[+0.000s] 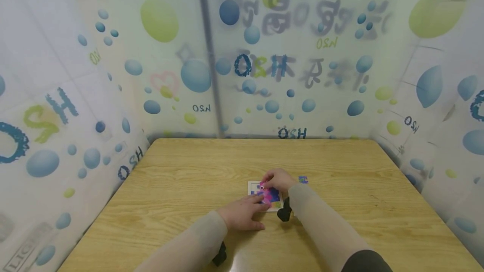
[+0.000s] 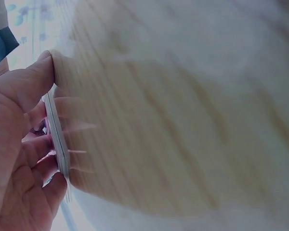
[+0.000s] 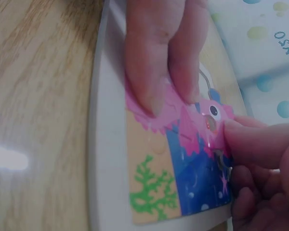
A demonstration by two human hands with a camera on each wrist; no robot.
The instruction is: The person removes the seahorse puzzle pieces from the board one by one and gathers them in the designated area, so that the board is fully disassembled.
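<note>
A jigsaw puzzle [image 1: 274,197] with a pink sea creature, blue water and green coral [image 3: 149,192] lies in a white tray [image 3: 106,192] on the table. My left hand [image 1: 243,213] reaches over the tray's near left side. Its straight fingertips [image 3: 151,91] press on the pink part of the picture, and its thumb points out over the tabletop. Over the far side of the puzzle, my right hand [image 1: 279,179] pinches a pink puzzle piece with an eye [image 3: 216,113] between thumb and curled fingers. That piece overlaps the neighbouring pieces in the right wrist view.
One loose puzzle piece [image 1: 303,179] lies on the wooden table [image 1: 189,171], just right of my right hand. Light curtains [image 1: 242,108] printed with blue and green drops hang behind the table and along both sides. Dark wrist mounts [image 1: 285,211] sit beneath my wrists.
</note>
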